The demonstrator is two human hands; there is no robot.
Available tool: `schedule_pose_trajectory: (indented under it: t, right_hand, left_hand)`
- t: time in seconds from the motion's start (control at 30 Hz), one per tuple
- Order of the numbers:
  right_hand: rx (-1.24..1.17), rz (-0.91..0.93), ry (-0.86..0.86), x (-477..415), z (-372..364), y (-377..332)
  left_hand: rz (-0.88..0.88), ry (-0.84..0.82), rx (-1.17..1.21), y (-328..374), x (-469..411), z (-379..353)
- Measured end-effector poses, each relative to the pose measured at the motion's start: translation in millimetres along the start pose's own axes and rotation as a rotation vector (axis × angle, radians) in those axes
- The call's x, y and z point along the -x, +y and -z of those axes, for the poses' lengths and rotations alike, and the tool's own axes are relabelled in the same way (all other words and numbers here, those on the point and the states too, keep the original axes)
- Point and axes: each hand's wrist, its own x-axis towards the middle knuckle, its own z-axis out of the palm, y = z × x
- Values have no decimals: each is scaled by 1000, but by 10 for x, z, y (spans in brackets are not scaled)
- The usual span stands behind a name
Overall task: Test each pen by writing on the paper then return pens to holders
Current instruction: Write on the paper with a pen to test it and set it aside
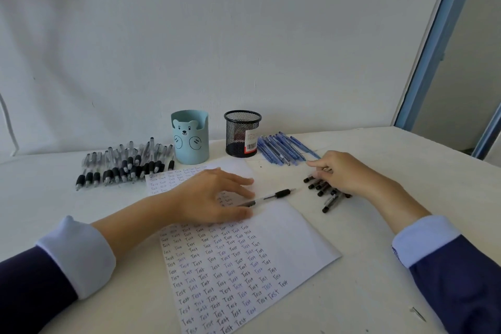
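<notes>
Lying nearest, at 6 o'clock on the pale table (108, 306), a white sheet of paper (284, 228) carries rows of the handwritten word "Test" and runs slantwise up toward 12 o'clock. Both forearms come in from the near corners in dark blue sleeves with pale turned-back cuffs. The left hand (211, 198) is over the middle of the sheet, palm down and fingers spread wide and relaxed, holding nothing. Its fingertips are just beside the rear end of a clear plastic pen with a black rubber grip (271, 195), which lies flat across the sheet's right edge with its tip pointing to 2 o'clock. At 3 o'clock of that pen, the right hand (344, 173) rests palm down with its fingers stretched over a small cluster of black-tipped pens (322, 192) on the bare table. Farther back, at 10 o'clock, a large heap of clear black-gripped pens (122, 165) lies on the table. At 12 o'clock a light blue cup-shaped holder with a bear face (191, 141) and a black wire-mesh holder (242, 133) stand upright side by side near the wall. A row of blue pens (284, 149) lies at 1 o'clock, just beside the mesh holder.
</notes>
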Motion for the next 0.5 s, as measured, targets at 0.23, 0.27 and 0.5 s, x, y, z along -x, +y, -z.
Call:
schedule_pose_trajectory:
  t: [0.23,0.27,0.5]
  right_hand:
    - [-97,220,152,72,-42,-193]
    - [-165,253,163,103,-30,-259]
    - [-329,334,165,151,-116,-407]
  left_hand:
    - [88,296,411,-13,-17,81]
    - [129,315,569,-16,-14,152]
    - [277,642,1157,-235,42,671]
